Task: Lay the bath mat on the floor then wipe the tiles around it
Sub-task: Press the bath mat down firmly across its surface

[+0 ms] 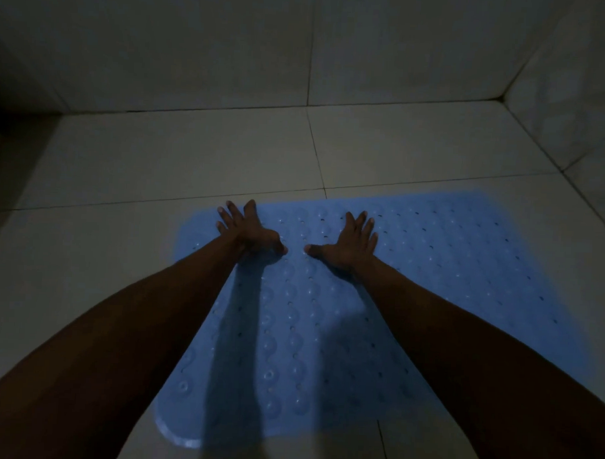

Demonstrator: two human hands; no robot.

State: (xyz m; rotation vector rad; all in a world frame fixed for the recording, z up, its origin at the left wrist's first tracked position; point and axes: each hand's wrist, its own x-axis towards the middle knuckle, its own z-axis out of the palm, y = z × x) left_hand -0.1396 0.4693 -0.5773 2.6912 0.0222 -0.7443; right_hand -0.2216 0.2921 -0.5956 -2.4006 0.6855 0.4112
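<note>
Left hand (246, 229) flat, palm down, fingers spread apart, pressed onto the far left part of the blue bath mat (429, 285), clamped on nothing. Right hand (354, 239) likewise flat and splayed, palm down on the mat just beside the left, thumbs pointing toward each other with a narrow gap between them. Both bare forearms stretched forward from the near corners, casting dark shadows across the mat's near half. Mat spread out flat on the floor (142, 162), dotted with rows of small holes and raised bumps, its near left corner rounded and slightly paler. Pale floor tiles all around the mat, crossed by thin dark grout lines. Tiled wall (197, 47) beyond, meeting another wall at the far right corner. Dim lighting throughout.
</note>
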